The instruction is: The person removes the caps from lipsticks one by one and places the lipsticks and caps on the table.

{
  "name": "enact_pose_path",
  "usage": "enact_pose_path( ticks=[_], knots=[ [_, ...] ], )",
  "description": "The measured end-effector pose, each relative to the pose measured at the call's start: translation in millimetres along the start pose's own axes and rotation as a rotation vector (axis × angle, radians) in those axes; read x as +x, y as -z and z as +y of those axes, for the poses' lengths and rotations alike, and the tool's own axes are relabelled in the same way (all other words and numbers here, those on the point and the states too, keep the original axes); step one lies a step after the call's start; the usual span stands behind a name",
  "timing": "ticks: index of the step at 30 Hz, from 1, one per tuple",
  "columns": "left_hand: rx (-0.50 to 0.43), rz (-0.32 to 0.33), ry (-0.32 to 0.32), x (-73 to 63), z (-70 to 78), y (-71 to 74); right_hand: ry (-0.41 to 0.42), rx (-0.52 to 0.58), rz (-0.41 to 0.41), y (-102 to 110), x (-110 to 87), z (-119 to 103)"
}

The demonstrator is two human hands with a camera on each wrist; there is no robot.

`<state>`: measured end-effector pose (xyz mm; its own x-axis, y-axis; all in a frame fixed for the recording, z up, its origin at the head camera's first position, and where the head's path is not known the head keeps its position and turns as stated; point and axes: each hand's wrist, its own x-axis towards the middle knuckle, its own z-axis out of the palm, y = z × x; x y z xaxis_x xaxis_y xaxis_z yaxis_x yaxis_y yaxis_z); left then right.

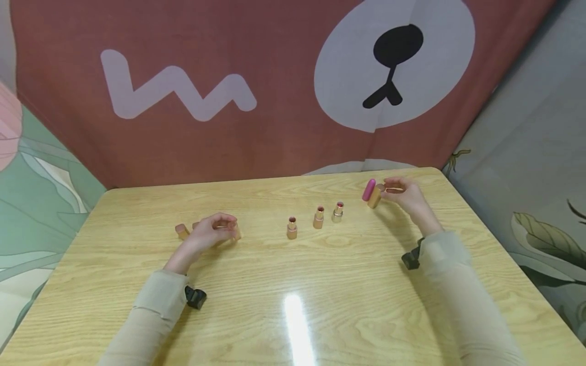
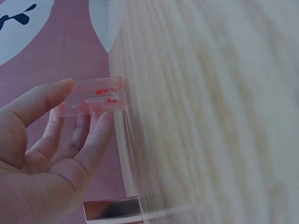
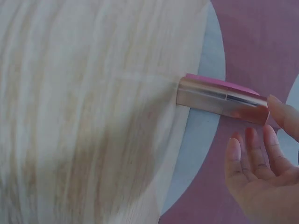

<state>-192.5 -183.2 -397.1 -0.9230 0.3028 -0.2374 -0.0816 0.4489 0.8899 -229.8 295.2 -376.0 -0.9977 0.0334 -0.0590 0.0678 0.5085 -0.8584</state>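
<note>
In the left wrist view, my left hand [image 2: 51, 144] pinches a clear lipstick cap [image 2: 93, 97] with red smears between thumb and fingers, its end at the tabletop. A shiny rose-gold tube [image 2: 112, 211] stands nearby. My right hand [image 1: 409, 199] pinches the top end of a rose-gold lipstick tube [image 3: 219, 100], which stands on the table. Right beside that tube is a magenta tube [image 1: 369, 189], mostly hidden in the right wrist view. Between the hands, three uncapped lipsticks stand upright: one on the left [image 1: 292, 229], one in the middle [image 1: 318, 218], one on the right [image 1: 338, 212].
Left of my left hand stands a brownish-gold tube [image 1: 182, 232]; another small piece [image 1: 195, 224] is partly hidden behind that hand. The wooden table [image 1: 256, 284] meets a red cloth [image 1: 274, 142] at its far edge. Patterned cloth [image 1: 545, 229] hangs at the right.
</note>
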Motion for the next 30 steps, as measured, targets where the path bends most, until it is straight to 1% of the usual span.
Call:
enact_pose_path(
  ticks=[4, 9, 16, 21, 23, 30],
  knots=[
    [0.008, -0.001, 0.008, -1.3, -0.3, 0.4, 0.019, 0.015, -0.005, -5, 0.0, 0],
    [0.008, -0.001, 0.013, -1.6, -0.7, 0.9, -0.019, -0.026, -0.017, -10, 0.7, 2],
    [0.009, -0.003, 0.014, -2.1, 0.4, 1.0, -0.040, -0.056, -0.020, -12, 3.2, 4],
    [0.015, -0.005, 0.017, -2.3, 1.4, 0.7, -0.060, -0.034, -0.022, -11, 4.3, 5],
    [0.015, -0.004, 0.017, -2.1, 1.4, 0.6, -0.060, -0.023, -0.017, -11, 4.4, 7],
    [0.007, 0.003, 0.004, -1.8, 1.6, 1.2, -0.041, -0.006, -0.045, -8, -1.1, 7]
  ],
)
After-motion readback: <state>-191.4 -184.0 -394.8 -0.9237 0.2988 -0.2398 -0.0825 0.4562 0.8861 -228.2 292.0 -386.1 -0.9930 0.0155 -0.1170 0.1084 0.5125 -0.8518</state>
